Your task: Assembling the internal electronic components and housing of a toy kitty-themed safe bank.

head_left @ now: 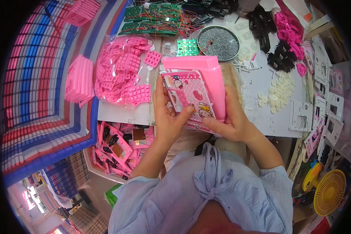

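Observation:
In front of my body, both hands hold pink plastic parts over the table's near edge. My left hand [168, 113] grips the left side of a printed pink panel [189, 91] with cartoon figures and a cut-out, its thumb lying across the front. My right hand [234, 119] is closed round the lower right of a plain pink plastic casing [216, 87], its thumb pressing on the panel's lower edge. The panel lies over the casing, tilted; whether they are joined I cannot tell. The fingers behind the parts are hidden.
A clear bag of pink keypads [119, 70] lies left, beside a striped bin [91, 128] with stacked pink parts. Beyond are green circuit boards [154, 17] and a round tin of screws [218, 43]. White discs [279, 91] lie right; a yellow fan [329, 191] stands lower right.

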Tool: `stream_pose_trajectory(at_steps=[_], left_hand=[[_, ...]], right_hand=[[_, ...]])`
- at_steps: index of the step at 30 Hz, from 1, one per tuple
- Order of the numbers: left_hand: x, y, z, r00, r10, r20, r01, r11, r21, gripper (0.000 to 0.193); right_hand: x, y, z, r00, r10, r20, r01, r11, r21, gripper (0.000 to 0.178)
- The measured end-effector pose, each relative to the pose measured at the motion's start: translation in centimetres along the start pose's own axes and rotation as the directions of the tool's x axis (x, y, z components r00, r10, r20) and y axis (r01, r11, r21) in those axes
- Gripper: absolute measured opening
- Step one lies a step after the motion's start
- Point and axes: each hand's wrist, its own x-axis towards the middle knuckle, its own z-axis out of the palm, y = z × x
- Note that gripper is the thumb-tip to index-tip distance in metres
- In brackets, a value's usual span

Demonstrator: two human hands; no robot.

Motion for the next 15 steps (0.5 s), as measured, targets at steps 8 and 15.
stream_pose_trajectory(at_steps=[8,15], left_hand=[[-0.3,1.4,-0.1,0.999,-0.047,-0.023,0.045,0.996,-0.080,0.121],[-0.2,2.4,-0.4,0.997,-0.051,0.053,0.050,0.999,0.014,0.122]], right_hand=[[-0.9,1.0,-0.7,0.999,-0.018,0.031,0.022,0.990,-0.142,0.066],[-0.5,1.3,-0.3,0.986,-0.167,0.003,0.165,0.969,-0.183,0.069]])
